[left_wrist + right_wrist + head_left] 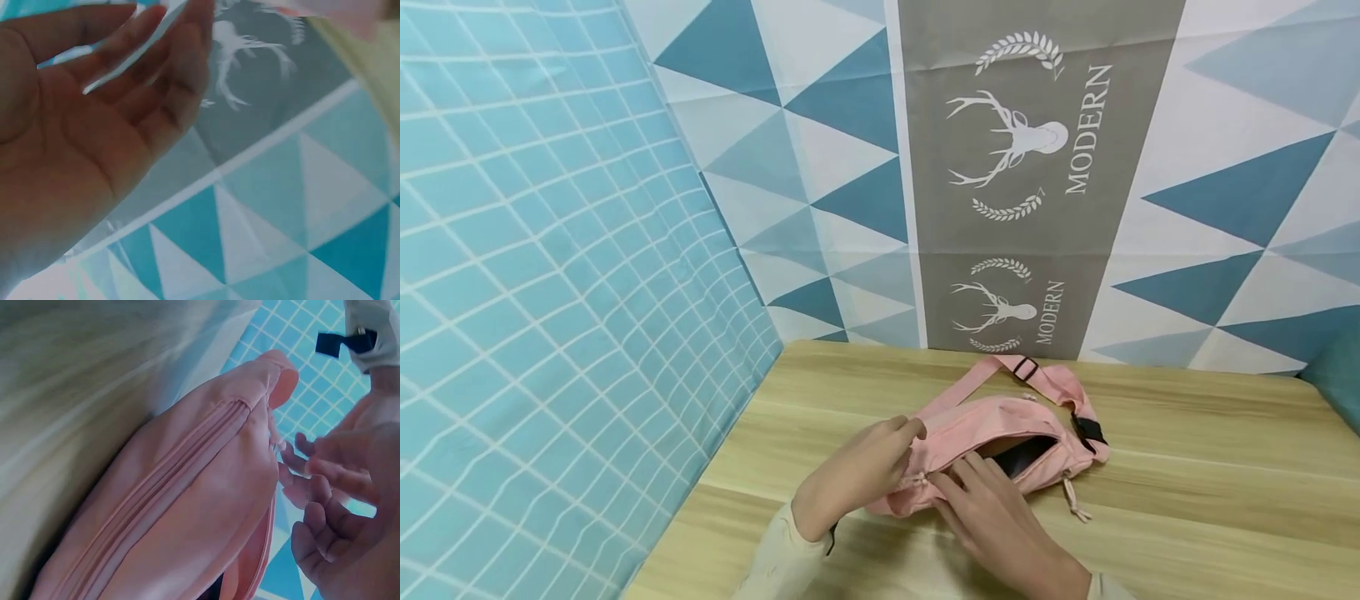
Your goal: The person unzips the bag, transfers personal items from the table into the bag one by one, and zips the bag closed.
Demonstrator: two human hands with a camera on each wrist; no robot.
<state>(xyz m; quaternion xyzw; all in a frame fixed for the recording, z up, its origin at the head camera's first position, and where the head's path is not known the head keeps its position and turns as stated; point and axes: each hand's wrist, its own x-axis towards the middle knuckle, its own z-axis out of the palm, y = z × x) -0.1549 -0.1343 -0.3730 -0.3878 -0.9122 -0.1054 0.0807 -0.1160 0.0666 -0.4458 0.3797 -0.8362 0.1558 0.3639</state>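
Observation:
A pink waist bag [977, 425] lies on the table, its main zipper partly open and something dark [1026, 454] showing inside. My left hand [865, 467] is at the bag's left end, fingers bent loosely; in the left wrist view its palm [94, 131] faces the camera with nothing held. The right hand [992, 517] is at the front lip of the opening, near a pale zipper pull [921, 478]. In the right wrist view, the fingers [319, 515] of that hand curve loosely beside the bag [206, 481], gripping nothing visible.
Behind the bag, its strap [1052, 383] with black buckle [1087, 429] loops across the wooden table [1210, 467]. Another zipper cord [1075, 500] hangs at the right. Patterned cloth [835, 167] backs the table; blue checked cloth [550, 250] is on the left.

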